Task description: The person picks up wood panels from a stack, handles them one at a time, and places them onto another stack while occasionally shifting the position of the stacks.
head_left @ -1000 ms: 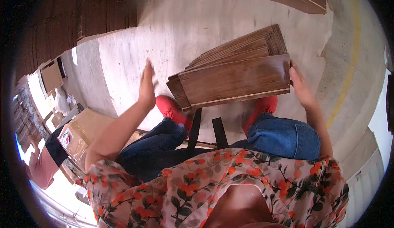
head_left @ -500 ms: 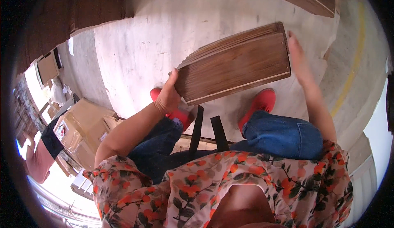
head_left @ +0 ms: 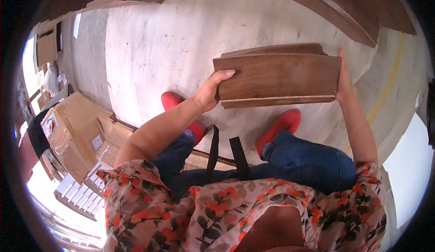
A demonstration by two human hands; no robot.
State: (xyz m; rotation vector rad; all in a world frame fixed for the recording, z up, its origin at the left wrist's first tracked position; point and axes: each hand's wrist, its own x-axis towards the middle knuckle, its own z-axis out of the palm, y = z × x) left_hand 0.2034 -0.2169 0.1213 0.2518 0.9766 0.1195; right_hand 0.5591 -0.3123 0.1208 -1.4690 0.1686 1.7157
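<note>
Left hand (head_left: 210,92) is grasping the left end of a stack of brown boards (head_left: 278,77), its thumb lying on the top face and its fingers curling out of sight around the edge. Right hand (head_left: 345,83) is pressing flat along the right end, fingers stretching straight; whether its hidden thumb is gripping, I cannot tell. The stack is sitting crosswise in front of the person, over the pale floor (head_left: 149,52), just beyond the red shoes (head_left: 282,125). Its near edge is showing a light strip, while several boards are poking out unevenly past the top one's far edge. Bare floor is stretching widely to the left and beyond. More brown boards (head_left: 333,7) are standing near the far right corner, leaving less room there. A cardboard box (head_left: 77,125) is resting well apart, lower left.
</note>
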